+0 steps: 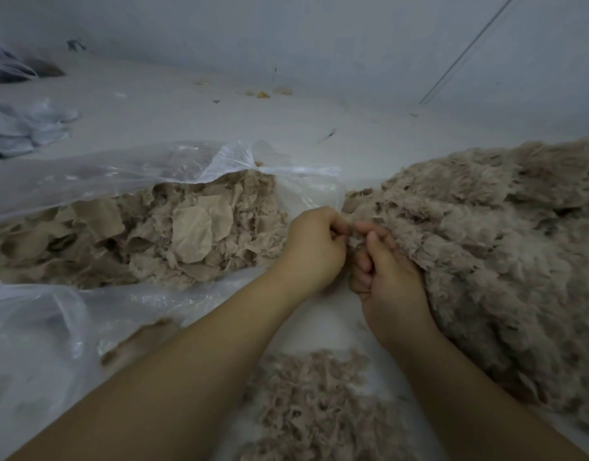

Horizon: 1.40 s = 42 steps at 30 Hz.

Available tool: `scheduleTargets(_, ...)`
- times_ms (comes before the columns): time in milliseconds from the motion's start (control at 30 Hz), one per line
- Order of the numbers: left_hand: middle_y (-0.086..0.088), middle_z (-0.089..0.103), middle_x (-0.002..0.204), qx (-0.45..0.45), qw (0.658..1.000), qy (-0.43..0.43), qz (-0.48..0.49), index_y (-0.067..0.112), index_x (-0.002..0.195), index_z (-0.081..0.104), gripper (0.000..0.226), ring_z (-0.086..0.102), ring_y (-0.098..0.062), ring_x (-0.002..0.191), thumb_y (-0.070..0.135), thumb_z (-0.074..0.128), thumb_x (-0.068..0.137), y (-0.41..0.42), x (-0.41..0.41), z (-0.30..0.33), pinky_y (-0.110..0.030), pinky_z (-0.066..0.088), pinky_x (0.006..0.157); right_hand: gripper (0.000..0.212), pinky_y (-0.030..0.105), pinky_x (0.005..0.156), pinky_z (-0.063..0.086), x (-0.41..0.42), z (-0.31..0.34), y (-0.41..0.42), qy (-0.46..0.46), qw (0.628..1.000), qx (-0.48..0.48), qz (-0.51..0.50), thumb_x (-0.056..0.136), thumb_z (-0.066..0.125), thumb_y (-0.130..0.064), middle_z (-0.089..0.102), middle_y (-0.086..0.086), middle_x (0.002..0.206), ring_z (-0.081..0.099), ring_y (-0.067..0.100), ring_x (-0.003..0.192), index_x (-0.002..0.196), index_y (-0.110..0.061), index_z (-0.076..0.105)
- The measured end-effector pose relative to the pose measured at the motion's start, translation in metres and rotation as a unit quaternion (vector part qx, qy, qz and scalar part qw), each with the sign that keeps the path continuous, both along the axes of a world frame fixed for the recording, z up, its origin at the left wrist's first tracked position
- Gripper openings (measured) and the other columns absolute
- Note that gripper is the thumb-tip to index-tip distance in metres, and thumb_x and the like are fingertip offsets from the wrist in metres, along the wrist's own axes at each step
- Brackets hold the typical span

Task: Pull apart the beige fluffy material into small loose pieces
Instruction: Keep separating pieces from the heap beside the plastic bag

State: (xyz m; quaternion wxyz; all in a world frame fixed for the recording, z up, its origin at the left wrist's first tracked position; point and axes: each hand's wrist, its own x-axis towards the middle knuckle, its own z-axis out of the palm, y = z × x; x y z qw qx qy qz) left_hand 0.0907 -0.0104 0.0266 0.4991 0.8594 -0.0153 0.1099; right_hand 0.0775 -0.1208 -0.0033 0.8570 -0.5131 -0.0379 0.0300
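Beige fluffy material (486, 261) lies heaped at right, its near left edge pinched between the curled left hand (311, 249) and right hand (386, 281), with bare floor (319, 128) beyond and a clear plastic bag (103, 174) of scraps crowding the left.

We see bare floor (336, 331) between our forearms; a plastic bag (87, 174) blocks frame left, the fluffy heap (502, 261) blocks frame right.

The beige fluffy material (486, 254) on the right looks matt, shaggy and fibrous. On the left, a clear plastic bag (87, 174), thin, glossy and crinkled, holds matt woven-textured cloth scraps (190, 234). The near loose pieces (319, 404) look frayed.
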Motion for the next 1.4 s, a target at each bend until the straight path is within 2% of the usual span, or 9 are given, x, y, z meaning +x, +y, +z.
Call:
scheduleTargets(167, -0.002, 0.061, 0.075, -0.047, 0.998, -0.047, 0.019, 0.028, 0.079, 0.052, 0.029, 0.062, -0.021, 0.068, 0.003, 0.064, 0.086, -0.001, -0.015, -0.009, -0.039, 0.056, 0.063, 0.031, 0.017, 0.043, 0.027, 0.002, -0.002, -0.001, 0.012, 0.999, -0.040, 0.009, 0.105, 0.039, -0.019, 0.036, -0.002, 0.058, 0.029, 0.006, 0.047, 0.129, -0.018, 0.058)
scheduleTargets(367, 0.005, 0.053, 0.070, -0.062, 0.998, -0.026, 0.022, 0.023, 0.083, 0.054, 0.024, 0.047, -0.004, 0.056, 0.004, 0.068, 0.082, 0.003, -0.022, -0.015, -0.020, 0.043, 0.054, 0.033, 0.016, 0.040, 0.029, 0.003, -0.001, -0.001, 0.047, 0.998, -0.043, 0.005, 0.104, 0.043, -0.018, 0.037, -0.002, 0.057, 0.031, 0.005, 0.044, 0.134, -0.012, 0.054)
scheduleTargets(467, 0.005, 0.052, 0.067, -0.047, 0.998, -0.023, 0.027, 0.020, 0.084, 0.056, 0.020, 0.045, -0.003, 0.055, 0.009, 0.072, 0.081, 0.007, -0.029, -0.021, -0.017, 0.041, 0.051, 0.034, 0.016, 0.040, 0.030, 0.003, 0.000, -0.001, 0.050, 0.998, -0.039, 0.012, 0.104, 0.041, -0.017, 0.037, -0.003, 0.057, 0.031, 0.004, 0.044, 0.135, -0.009, 0.051)
scheduleTargets(633, 0.010, 0.050, 0.057, -0.017, 0.999, -0.038, 0.027, 0.025, 0.084, 0.061, 0.016, 0.047, -0.001, 0.049, 0.016, 0.074, 0.080, 0.011, -0.033, -0.025, -0.014, 0.036, 0.047, 0.031, 0.016, 0.039, 0.029, 0.005, -0.001, 0.001, 0.049, 0.997, -0.049, 0.017, 0.104, 0.041, -0.015, 0.036, -0.003, 0.057, 0.030, 0.003, 0.043, 0.132, -0.011, 0.052)
scheduleTargets(733, 0.009, 0.053, 0.057, -0.034, 0.999, -0.020, 0.033, 0.022, 0.087, 0.065, 0.011, 0.048, -0.003, 0.049, 0.016, 0.073, 0.082, 0.014, -0.032, -0.024, -0.023, 0.041, 0.051, 0.024, 0.016, 0.037, 0.028, 0.005, 0.000, 0.002, 0.048, 0.997, -0.051, 0.013, 0.103, 0.041, -0.013, 0.034, -0.002, 0.058, 0.028, 0.004, 0.042, 0.119, -0.016, 0.058)
scheduleTargets(833, -0.002, 0.063, 0.062, -0.067, 0.997, 0.002, 0.036, 0.018, 0.081, 0.066, 0.008, 0.059, -0.016, 0.054, 0.012, 0.069, 0.085, 0.014, -0.032, -0.023, -0.033, 0.051, 0.053, 0.021, 0.015, 0.038, 0.029, 0.005, 0.000, 0.003, 0.056, 0.997, -0.058, -0.003, 0.103, 0.043, -0.013, 0.038, -0.004, 0.057, 0.032, 0.002, 0.042, 0.111, -0.021, 0.061)
scheduleTargets(1033, 0.009, 0.054, 0.046, -0.185, 0.982, -0.034, 0.026, 0.015, 0.068, 0.064, 0.023, 0.046, -0.001, 0.040, 0.003, 0.064, 0.088, 0.012, -0.042, -0.011, -0.015, 0.037, 0.041, 0.018, 0.016, 0.038, 0.029, 0.006, 0.001, 0.002, 0.068, 0.996, -0.047, -0.025, 0.101, 0.044, -0.011, 0.041, -0.002, 0.056, 0.033, 0.005, 0.043, 0.112, -0.010, 0.059)
scheduleTargets(1233, 0.010, 0.046, 0.045, -0.325, 0.945, -0.011, 0.031, 0.012, 0.067, 0.058, 0.028, 0.037, -0.003, 0.040, 0.001, 0.056, 0.093, 0.013, -0.045, -0.003, -0.016, 0.033, 0.041, 0.024, 0.016, 0.037, 0.030, 0.007, 0.000, 0.001, 0.072, 0.994, -0.070, -0.034, 0.101, 0.046, -0.011, 0.045, -0.005, 0.055, 0.036, 0.004, 0.042, 0.121, -0.009, 0.059)
scheduleTargets(1400, 0.006, 0.047, 0.047, -0.335, 0.942, 0.011, 0.017, 0.012, 0.072, 0.055, 0.028, 0.038, -0.005, 0.036, 0.005, 0.049, 0.099, 0.013, -0.048, 0.001, -0.017, 0.032, 0.037, 0.020, 0.021, 0.047, 0.030, 0.008, -0.002, -0.002, 0.040, 0.994, -0.105, 0.001, 0.096, 0.054, -0.026, 0.043, -0.004, 0.061, 0.037, 0.005, 0.048, 0.108, -0.014, 0.065)
